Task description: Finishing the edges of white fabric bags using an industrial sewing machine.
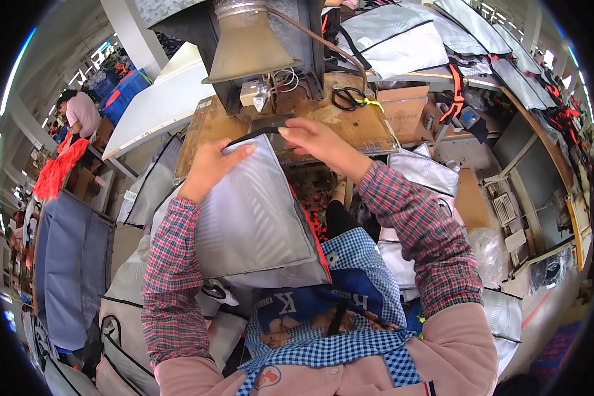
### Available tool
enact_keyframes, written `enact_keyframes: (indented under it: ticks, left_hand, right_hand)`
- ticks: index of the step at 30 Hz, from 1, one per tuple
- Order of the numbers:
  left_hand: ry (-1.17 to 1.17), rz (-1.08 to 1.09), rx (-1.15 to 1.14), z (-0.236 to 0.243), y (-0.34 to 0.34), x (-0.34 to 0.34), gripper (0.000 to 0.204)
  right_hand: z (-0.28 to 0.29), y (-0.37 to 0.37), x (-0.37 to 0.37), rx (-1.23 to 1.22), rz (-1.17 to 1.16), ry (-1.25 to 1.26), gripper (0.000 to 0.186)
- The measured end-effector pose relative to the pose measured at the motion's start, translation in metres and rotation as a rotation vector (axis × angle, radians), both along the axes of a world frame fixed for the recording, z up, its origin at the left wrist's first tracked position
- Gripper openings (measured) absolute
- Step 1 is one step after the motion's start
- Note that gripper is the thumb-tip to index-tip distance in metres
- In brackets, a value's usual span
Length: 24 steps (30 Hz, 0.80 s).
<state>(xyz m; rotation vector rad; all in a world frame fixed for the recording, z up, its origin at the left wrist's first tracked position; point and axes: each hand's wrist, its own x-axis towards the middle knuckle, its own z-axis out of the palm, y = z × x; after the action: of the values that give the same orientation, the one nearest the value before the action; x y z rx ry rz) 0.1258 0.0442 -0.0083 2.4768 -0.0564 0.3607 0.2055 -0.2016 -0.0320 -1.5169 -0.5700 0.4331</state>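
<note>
A silver-grey fabric bag piece (254, 211) with dark edging and a red side strip hangs from the wooden table toward my lap. My left hand (211, 168) grips its upper left corner, thumb on top and the other fingers hidden beneath. Along the upper edge runs a black strap (247, 137), which leads to the small metal plate of a machine. My right hand (320, 145) pinches the strap's right end between thumb and forefinger, close to that plate. Just above my hands stands the machine (251, 53) with a tan funnel-shaped hopper and a small lit lamp.
Black-handled scissors (348, 99) lie on the wooden tabletop (369, 129), right of the machine. More silver bag pieces (402, 46) pile up at the back right. A cardboard box (402, 109) stands below them. At the far left a person (81, 117) in pink sits near blue crates (127, 92).
</note>
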Motion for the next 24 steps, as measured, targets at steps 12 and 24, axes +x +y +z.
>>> enact_keyframes:
  ticks: [12, 24]
  left_hand:
    - [0.092, 0.012, -0.050, -0.008, 0.021, 0.049, 0.061]
    - [0.058, 0.040, -0.088, -0.007, 0.024, 0.059, 0.058]
  right_hand:
    - [-0.015, 0.056, 0.055, 0.183, 0.003, 0.266, 0.017]
    - [-0.010, 0.070, 0.055, 0.300, -0.086, 0.367, 0.016]
